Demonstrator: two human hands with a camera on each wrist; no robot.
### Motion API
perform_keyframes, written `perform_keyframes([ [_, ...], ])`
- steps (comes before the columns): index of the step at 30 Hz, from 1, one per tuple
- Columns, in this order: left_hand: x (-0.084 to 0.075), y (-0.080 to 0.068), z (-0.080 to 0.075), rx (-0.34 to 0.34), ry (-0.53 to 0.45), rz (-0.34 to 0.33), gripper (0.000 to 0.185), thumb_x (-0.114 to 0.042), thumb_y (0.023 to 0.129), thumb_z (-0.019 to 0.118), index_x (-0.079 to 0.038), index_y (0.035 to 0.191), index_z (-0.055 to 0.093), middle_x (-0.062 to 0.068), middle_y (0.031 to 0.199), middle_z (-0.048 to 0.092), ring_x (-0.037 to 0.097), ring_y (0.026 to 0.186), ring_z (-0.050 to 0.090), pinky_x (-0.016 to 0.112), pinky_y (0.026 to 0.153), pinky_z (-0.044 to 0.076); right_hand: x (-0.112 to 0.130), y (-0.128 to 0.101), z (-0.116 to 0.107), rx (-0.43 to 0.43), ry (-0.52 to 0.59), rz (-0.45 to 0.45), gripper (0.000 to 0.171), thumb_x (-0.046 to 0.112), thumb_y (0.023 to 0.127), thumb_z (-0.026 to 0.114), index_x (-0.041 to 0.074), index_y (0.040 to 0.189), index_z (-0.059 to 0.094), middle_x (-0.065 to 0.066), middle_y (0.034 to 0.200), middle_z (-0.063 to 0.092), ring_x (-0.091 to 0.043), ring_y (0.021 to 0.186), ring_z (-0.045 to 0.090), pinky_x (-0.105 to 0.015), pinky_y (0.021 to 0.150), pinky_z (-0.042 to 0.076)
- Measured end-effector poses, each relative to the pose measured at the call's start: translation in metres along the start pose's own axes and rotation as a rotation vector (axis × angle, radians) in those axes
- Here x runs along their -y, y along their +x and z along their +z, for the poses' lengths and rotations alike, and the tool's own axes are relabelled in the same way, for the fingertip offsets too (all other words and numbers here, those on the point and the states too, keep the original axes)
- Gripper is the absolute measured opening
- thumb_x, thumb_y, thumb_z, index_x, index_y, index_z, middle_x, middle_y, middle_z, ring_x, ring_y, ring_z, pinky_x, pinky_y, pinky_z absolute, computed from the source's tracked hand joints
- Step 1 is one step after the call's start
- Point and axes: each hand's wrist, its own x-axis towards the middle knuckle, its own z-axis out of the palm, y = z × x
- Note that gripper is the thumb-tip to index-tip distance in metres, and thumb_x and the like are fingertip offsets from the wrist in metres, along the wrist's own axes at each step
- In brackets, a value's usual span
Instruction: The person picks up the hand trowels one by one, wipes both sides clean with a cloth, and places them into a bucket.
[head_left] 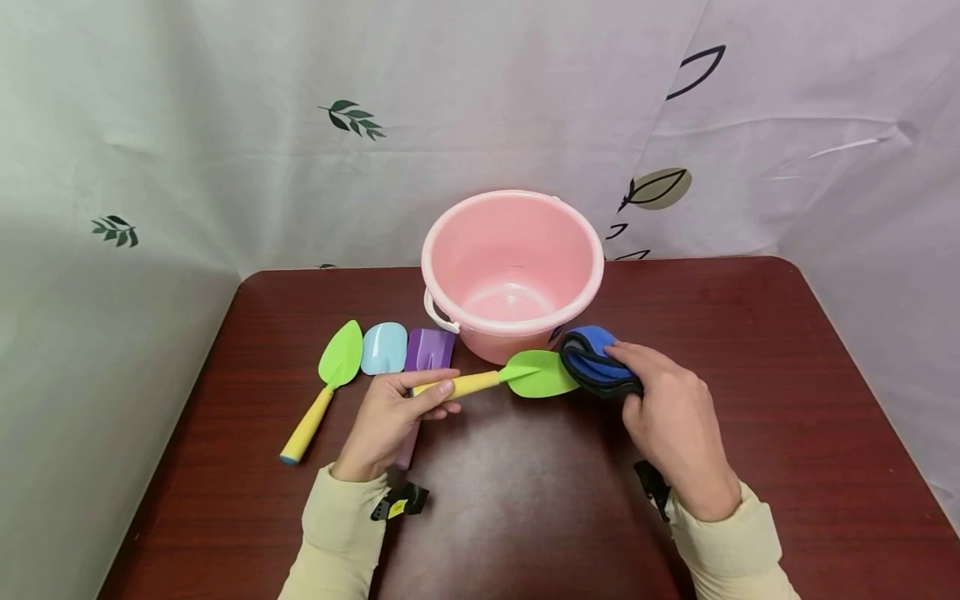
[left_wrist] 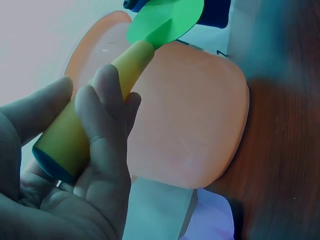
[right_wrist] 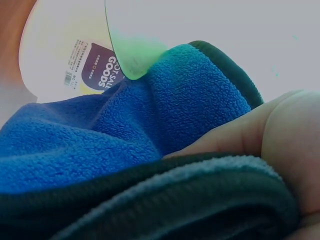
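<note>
Head view: from above, facing forward and down over table. Left wrist view: very near, facing along trowel toward bucket. Right wrist view: pressed against cloth. Shared everywhere: trowel blade, bucket.

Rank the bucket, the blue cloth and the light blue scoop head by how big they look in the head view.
1. Bucket, clearly largest.
2. Blue cloth, partly covered by the right hand.
3. Light blue scoop head, smallest, though only slightly smaller than the cloth.

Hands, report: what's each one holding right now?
Left hand grips trowel by its yellow handle. Right hand holds blue cloth against the blade. Pink bucket just behind.
</note>
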Motion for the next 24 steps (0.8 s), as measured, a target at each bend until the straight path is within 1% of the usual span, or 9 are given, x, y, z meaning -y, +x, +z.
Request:
perform_keyframes([
  [7,0.003,0.001,0.007,-0.052,-0.035,0.022,0.030,0.000,0.093,0.069,0.015,0.118,0.066,0.020,0.102,0.072,0.018,0.072,0.073,0.030,0.074,0.059,0.000,0.000,0.001,-0.020,0.013,-0.005,0.057,-0.011,0.071,0.047,0.005,0.119,0.073,-0.012,0.121,0.070,-0.034,0.107,0.067,-0.054,0.074,0.054],
  [10,0.004,0.001,0.009,-0.061,-0.052,0.027,0.029,0.002,0.092,0.070,0.016,0.117,0.067,0.021,0.104,0.072,0.019,0.073,0.073,0.034,0.076,0.060,0.000,0.000,0.002,-0.041,0.026,-0.009,0.057,-0.010,0.072,0.047,0.006,0.119,0.073,-0.012,0.121,0.070,-0.034,0.107,0.067,-0.054,0.075,0.054],
  [14,0.005,0.001,0.010,-0.057,-0.044,0.030,0.028,0.003,0.089,0.072,0.014,0.114,0.069,0.021,0.105,0.073,0.021,0.076,0.074,0.041,0.081,0.059,0.001,0.000,0.002,-0.070,0.044,-0.018,0.058,-0.011,0.072,0.047,0.007,0.121,0.073,-0.011,0.124,0.069,-0.032,0.109,0.067,-0.052,0.077,0.054],
  [16,0.005,0.001,0.010,-0.055,-0.017,0.033,0.028,0.002,0.087,0.075,0.013,0.112,0.070,0.021,0.104,0.073,0.021,0.079,0.074,0.041,0.082,0.058,0.002,0.000,0.002,-0.081,0.053,-0.021,0.058,-0.011,0.072,0.047,0.007,0.122,0.073,-0.010,0.125,0.069,-0.031,0.110,0.067,-0.052,0.079,0.054],
  [21,0.006,0.001,0.011,-0.055,0.118,0.053,0.027,-0.004,0.084,0.080,0.005,0.109,0.076,0.015,0.105,0.075,0.016,0.094,0.069,0.028,0.080,0.057,0.004,-0.001,0.001,-0.095,0.069,-0.025,0.057,-0.011,0.074,0.049,0.008,0.123,0.072,-0.008,0.127,0.068,-0.029,0.113,0.066,-0.051,0.083,0.054],
  [24,0.007,0.001,0.012,-0.047,0.177,0.052,0.026,-0.006,0.083,0.081,0.000,0.108,0.077,0.011,0.107,0.075,0.017,0.101,0.066,0.025,0.079,0.055,0.006,-0.002,0.000,-0.101,0.076,-0.043,0.058,-0.012,0.074,0.050,0.009,0.123,0.073,-0.008,0.127,0.068,-0.029,0.113,0.066,-0.051,0.084,0.054],
])
